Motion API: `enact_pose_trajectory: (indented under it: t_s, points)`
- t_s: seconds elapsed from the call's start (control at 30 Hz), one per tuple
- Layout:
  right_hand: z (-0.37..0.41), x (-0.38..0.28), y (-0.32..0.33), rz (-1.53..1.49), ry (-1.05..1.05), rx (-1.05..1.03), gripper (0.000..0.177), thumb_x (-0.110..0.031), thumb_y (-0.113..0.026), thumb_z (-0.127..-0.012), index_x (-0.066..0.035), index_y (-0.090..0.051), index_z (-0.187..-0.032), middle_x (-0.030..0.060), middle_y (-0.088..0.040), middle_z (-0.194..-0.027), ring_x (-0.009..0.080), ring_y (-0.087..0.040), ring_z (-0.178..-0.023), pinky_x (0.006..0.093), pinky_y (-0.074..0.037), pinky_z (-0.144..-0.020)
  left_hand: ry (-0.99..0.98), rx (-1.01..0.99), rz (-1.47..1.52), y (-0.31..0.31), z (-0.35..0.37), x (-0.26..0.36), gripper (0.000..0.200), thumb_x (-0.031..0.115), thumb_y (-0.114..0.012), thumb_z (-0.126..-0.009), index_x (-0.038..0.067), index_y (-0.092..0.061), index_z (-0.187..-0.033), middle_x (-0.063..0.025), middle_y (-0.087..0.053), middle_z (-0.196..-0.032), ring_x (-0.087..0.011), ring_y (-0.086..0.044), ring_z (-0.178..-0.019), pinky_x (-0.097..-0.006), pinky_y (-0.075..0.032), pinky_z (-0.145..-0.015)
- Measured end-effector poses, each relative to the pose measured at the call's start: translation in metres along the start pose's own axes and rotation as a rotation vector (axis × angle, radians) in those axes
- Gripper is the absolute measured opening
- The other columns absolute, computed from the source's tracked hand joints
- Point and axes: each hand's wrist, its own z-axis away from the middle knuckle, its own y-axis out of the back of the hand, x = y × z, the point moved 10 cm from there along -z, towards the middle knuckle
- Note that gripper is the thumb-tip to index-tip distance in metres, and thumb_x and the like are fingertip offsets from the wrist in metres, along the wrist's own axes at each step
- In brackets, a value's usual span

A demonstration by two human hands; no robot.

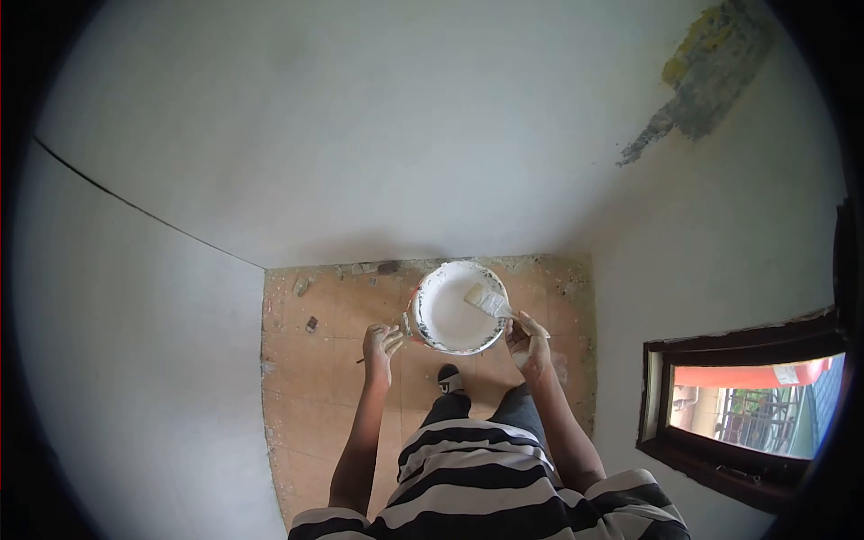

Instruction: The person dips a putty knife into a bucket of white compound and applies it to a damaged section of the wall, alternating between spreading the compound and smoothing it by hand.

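My right hand [529, 342] is closed around the handle of a flat paintbrush [487, 301]. White paint coats the bristles, which point left over the mouth of a round bucket [462, 348]. White paint [447, 310] fills the inside of the bucket, and dark smudges mark its rim. To the left of the bucket is my left hand [382, 345], with loosely bent fingers slightly apart and nothing visible in them. Whether its fingertips touch the bucket's side is hard to tell.
Pale walls [387, 135] surround a tiled floor [315, 387] with scattered debris [311, 324]. A grey and yellow patch [711, 76] marks the wall at upper right. A dark-framed window [738, 405] is at right. My shoe [450, 378] stands just below the bucket in view.
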Motion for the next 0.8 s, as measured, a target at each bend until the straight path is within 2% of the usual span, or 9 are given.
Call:
enact_pose_trajectory:
  t_s: [0.13, 0.2, 0.23, 0.27, 0.33, 0.37, 0.43, 0.57, 0.8]
  points:
    - [-0.03, 0.051, 0.025, 0.122, -0.024, 0.108, 0.018, -0.017, -0.07, -0.095, -0.005, -0.067, -0.108, 0.0103, -0.074, -0.098, 0.0195, -0.071, -0.087, 0.0333, -0.059, -0.084, 0.045, 0.02, -0.147, 0.023, -0.055, -0.044, 0.023, 0.02, -0.06, -0.097, 0.006, -0.056, -0.115, -0.0117, -0.064, -0.116, -0.0245, -0.065, -0.112, -0.0387, -0.051, -0.099]
    - [-0.06, 0.078, 0.049, 0.167, -0.041, 0.122, 0.021, -0.021, -0.069, -0.095, -0.006, -0.066, -0.11, 0.0103, -0.073, -0.101, 0.02, -0.07, -0.092, 0.0343, -0.058, -0.085, -0.15, -0.028, -0.336, 0.028, -0.095, -0.065, 0.025, 0.016, -0.06, -0.096, 0.005, -0.056, -0.118, -0.011, -0.062, -0.121, -0.0245, -0.063, -0.115, -0.0376, -0.049, -0.1]
    - [-0.073, 0.087, 0.059, 0.223, -0.033, 0.171, 0.024, -0.02, -0.067, -0.095, -0.005, -0.065, -0.114, 0.0112, -0.072, -0.105, 0.0213, -0.07, -0.094, 0.0352, -0.058, -0.085, -0.24, -0.036, -0.398, 0.019, -0.108, -0.066, 0.03, 0.014, -0.059, -0.097, 0.002, -0.055, -0.125, -0.0144, -0.061, -0.122, -0.0296, -0.061, -0.119, -0.0406, -0.047, -0.103]
    - [-0.084, 0.097, 0.07, 0.275, -0.029, 0.221, 0.027, -0.019, -0.065, -0.096, -0.004, -0.063, -0.118, 0.0122, -0.07, -0.109, 0.0226, -0.07, -0.097, 0.036, -0.057, -0.086, -0.224, -0.033, -0.408, 0.015, -0.123, -0.078, 0.03, 0.014, -0.059, -0.097, 0.002, -0.055, -0.125, -0.0144, -0.061, -0.122, -0.0296, -0.061, -0.119, -0.0406, -0.047, -0.103]
    - [-0.111, 0.112, 0.084, 0.294, -0.014, 0.198, 0.025, -0.017, -0.064, -0.096, -0.004, -0.064, -0.116, 0.0129, -0.07, -0.11, 0.0241, -0.071, -0.096, 0.0355, -0.058, -0.084, -0.51, 0.047, -0.954, -0.014, -0.139, -0.07, 0.036, 0.012, -0.056, -0.1, 0.002, -0.053, -0.134, -0.0188, -0.06, -0.126, -0.0353, -0.058, -0.122, -0.046, -0.043, -0.107]
    - [-0.125, 0.118, 0.086, 0.375, 0.007, 0.178, 0.024, -0.016, -0.064, -0.095, -0.004, -0.065, -0.116, 0.0129, -0.069, -0.11, 0.0242, -0.071, -0.094, 0.0351, -0.058, -0.083, -0.489, 0.038, -0.973, -0.019, -0.152, -0.083, 0.036, 0.012, -0.056, -0.1, 0.002, -0.053, -0.134, -0.0188, -0.06, -0.126, -0.0353, -0.058, -0.122, -0.046, -0.043, -0.107]
    - [-0.15, 0.126, 0.089, 0.492, 0.056, 0.156, 0.02, -0.014, -0.065, -0.095, -0.004, -0.069, -0.112, 0.0108, -0.07, -0.107, 0.0226, -0.072, -0.088, 0.0337, -0.058, -0.08, -0.67, 0.048, -1.034, -0.037, -0.164, -0.094, 0.041, 0.011, -0.054, -0.101, 0.005, -0.052, -0.142, -0.0188, -0.06, -0.131, -0.0382, -0.054, -0.125, -0.049, -0.041, -0.108]
    - [-0.196, 0.142, 0.097, 0.692, 0.078, 0.16, 0.022, -0.016, -0.066, -0.095, -0.004, -0.071, -0.113, 0.0096, -0.071, -0.103, 0.0193, -0.072, -0.086, 0.0305, -0.058, -0.076, -0.625, 0.122, -1.208, -0.041, -0.173, -0.128, 0.043, 0.011, -0.056, -0.1, 0.009, -0.056, -0.142, -0.0113, -0.061, -0.134, -0.0341, -0.055, -0.126, -0.049, -0.043, -0.103]
    - [-0.245, 0.17, 0.098, 0.827, 0.064, 0.123, 0.02, -0.016, -0.065, -0.097, -0.003, -0.072, -0.11, 0.0082, -0.073, -0.095, 0.0172, -0.072, -0.082, 0.0295, -0.058, -0.075, -0.577, 0.217, -1.407, -0.038, -0.185, -0.146, 0.043, 0.011, -0.058, -0.098, 0.008, -0.055, -0.141, -0.0126, -0.063, -0.126, -0.0344, -0.058, -0.118, -0.0491, -0.046, -0.097]
